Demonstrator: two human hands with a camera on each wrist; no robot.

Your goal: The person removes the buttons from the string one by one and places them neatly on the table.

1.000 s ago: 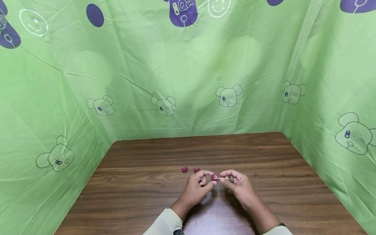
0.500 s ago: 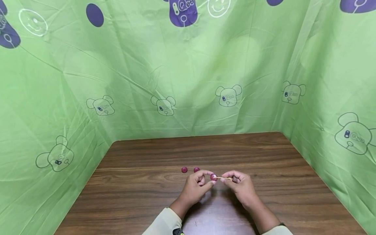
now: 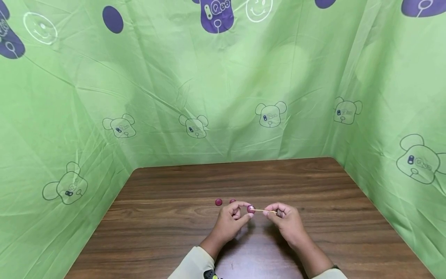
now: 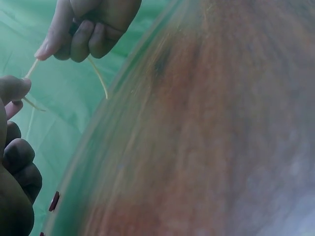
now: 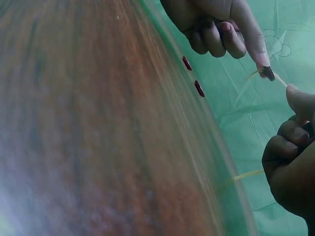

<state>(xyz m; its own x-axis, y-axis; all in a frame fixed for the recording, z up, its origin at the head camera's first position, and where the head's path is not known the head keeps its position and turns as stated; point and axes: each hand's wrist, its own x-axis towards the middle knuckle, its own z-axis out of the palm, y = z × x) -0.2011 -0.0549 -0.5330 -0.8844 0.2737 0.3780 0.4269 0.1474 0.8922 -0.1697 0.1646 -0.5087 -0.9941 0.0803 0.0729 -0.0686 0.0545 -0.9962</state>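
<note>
Two Hands [image 3: 228, 223] Hold a Red Disc [image 3: 251, 209] and a Yellow String [image 3: 263, 210]

The small red disc is up above the table [image 3: 156, 221], between the two hands. The left hand's grip is pinched on it, with the thumb on the near side and the pointing finger on the far side. The yellow string runs from the disc to the right hand [image 3: 287, 223]. That grip is pinched too, thumb and finger tight on the string. The string looks straight between the hands, and a loose end sticks out past the right hand's fingers.

Two more red discs lie on the table, a bit farther away. The left one [image 3: 218, 202] is in plain sight, and the right one [image 3: 232, 201] is partly behind the left hand.

Both arms have pale sleeves [image 3: 193, 263]. The table is brown with wood stripes. Green cloth [image 3: 223, 77] with bear faces hangs behind it and on both sides.
</note>
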